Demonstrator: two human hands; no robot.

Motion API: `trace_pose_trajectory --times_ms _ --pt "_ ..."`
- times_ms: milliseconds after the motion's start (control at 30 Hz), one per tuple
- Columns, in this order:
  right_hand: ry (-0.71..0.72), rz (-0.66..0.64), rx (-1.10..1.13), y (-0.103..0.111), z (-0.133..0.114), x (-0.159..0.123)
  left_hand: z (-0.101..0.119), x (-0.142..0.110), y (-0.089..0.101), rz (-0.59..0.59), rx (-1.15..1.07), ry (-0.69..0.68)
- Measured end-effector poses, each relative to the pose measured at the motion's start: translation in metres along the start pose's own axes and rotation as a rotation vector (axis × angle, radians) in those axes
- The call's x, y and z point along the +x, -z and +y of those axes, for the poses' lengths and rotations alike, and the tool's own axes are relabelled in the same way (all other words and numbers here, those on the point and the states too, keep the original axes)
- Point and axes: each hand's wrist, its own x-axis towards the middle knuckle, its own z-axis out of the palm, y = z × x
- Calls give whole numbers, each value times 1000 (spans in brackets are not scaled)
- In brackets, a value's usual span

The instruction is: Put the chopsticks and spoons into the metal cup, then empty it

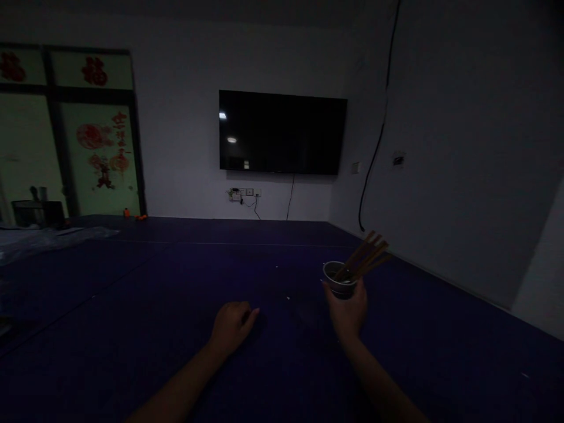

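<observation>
My right hand (350, 308) is wrapped round a small grey cup (338, 289), thumb on its left side and fingers on its right. Several flat, thin wooden sticks (365, 257) stand in the cup, leaning to the right past its rim. The cup is tilted a little toward me; whether its base touches the dark blue surface (282, 364) cannot be made out in the dim light. To the left, my left hand (231, 324) lies on that surface with its fingers curled in and the thumb out to the side. Nothing shows in it.
Small white specks dot the blue surface. Clear plastic sheeting (57, 238) lies at the far left, near a dark box-like thing (39, 212). Small orange objects (140, 217) sit by the glass door. A television (282, 132) hangs on the wall; a black cable (375, 153) dangles at right.
</observation>
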Motion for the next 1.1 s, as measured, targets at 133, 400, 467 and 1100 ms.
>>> trace_pose_trajectory --times_ms 133,400,467,1100 --pt "122 -184 137 -7 -19 -27 1 1 2 6 -49 -21" --pt "167 -519 437 -19 -64 -90 1 0 1 13 -216 7" --pt "162 -582 481 -20 -75 -100 2 0 0 20 -287 21" --pt "166 -815 549 -19 -66 -111 12 1 4 120 -570 151"
